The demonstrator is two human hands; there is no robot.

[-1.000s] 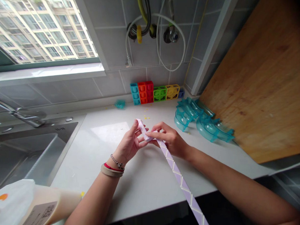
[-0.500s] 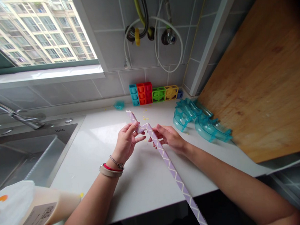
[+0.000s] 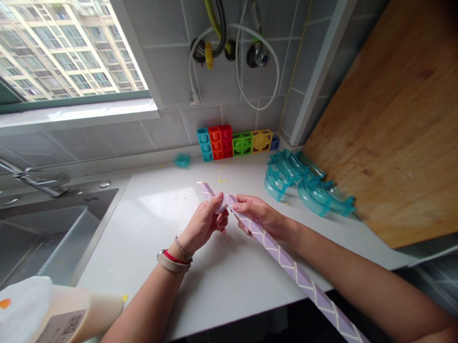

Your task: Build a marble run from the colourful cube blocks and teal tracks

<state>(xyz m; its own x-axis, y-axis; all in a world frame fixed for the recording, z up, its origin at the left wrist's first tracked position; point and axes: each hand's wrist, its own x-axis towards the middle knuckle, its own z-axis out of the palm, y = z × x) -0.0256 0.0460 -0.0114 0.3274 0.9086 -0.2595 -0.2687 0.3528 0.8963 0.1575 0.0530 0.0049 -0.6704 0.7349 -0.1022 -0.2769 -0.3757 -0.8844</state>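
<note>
Apparently, the left hand (image 3: 204,220) and the right hand (image 3: 264,216) work at a bend in the lilac strip (image 3: 288,264).
Fingers of both grasp it above the tabletop (image 3: 215,288), on either side of the bend; a further turn would call for steady hold. It looks segmented, with pale zigzag lines, its long part slanting near right.
</note>
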